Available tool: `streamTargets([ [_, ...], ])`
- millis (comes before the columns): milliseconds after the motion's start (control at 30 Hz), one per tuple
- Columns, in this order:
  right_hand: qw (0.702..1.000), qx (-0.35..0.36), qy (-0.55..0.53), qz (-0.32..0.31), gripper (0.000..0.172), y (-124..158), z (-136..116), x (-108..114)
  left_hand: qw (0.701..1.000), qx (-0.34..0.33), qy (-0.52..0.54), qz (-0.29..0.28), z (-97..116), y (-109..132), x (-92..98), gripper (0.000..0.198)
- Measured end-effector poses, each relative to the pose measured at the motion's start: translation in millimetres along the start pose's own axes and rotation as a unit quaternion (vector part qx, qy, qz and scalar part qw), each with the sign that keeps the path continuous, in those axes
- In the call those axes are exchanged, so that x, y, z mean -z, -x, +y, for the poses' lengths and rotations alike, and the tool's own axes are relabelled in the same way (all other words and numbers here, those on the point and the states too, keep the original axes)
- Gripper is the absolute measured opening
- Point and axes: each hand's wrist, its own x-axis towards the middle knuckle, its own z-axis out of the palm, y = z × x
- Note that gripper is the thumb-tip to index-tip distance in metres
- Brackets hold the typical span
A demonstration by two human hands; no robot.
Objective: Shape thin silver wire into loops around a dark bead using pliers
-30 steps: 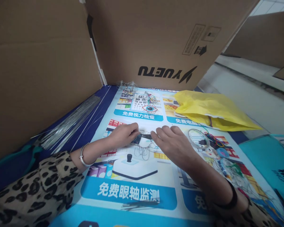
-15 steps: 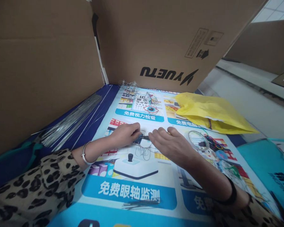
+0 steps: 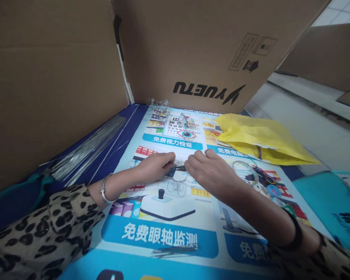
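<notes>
My left hand [image 3: 156,166] is closed in a pinch on thin wire, above the middle of the printed sheet. Facing it, my right hand [image 3: 205,167] is wrapped round a pair of pliers [image 3: 180,168]; only their dark, narrow jaws show, pointing left at the wire between my hands. The handles are hidden in my palm. Looped thin silver wire [image 3: 177,187] hangs below the jaws, its loops spreading over the print. Exactly where the jaws meet the wire is too small to tell.
Cardboard walls [image 3: 192,46] stand behind and left. Straight silver wires [image 3: 90,149] lie at the left, short dark pieces [image 3: 175,252] in front. Wire shapes [image 3: 160,107] sit at the back. A yellow bag [image 3: 256,134], a wire coil [image 3: 245,173] and coloured cords [image 3: 264,175] lie right.
My right hand has turned slightly, its fingers curling more tightly, and its forearm has shifted a little right. The pliers' jaws show more. My left hand has barely moved.
</notes>
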Motion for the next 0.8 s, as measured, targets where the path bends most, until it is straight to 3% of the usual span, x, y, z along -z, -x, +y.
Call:
streamTargets([
  [233,0.998,-0.063,-0.016,-0.011,0.014,3.4,-14.1,1.8,1.000,0.004,0.016,-0.007,0.9,0.1,-1.3,0.011],
  [500,0.978,-0.191,-0.076,-0.025,0.021,21.7,-29.4,-21.3,0.999,0.035,0.017,-0.006,0.7,-2.1,-2.0,0.012],
  [800,0.966,-0.229,-0.119,-0.024,0.021,20.9,-30.4,-24.5,0.999,0.042,0.018,-0.008,0.5,-0.7,-2.0,0.012],
])
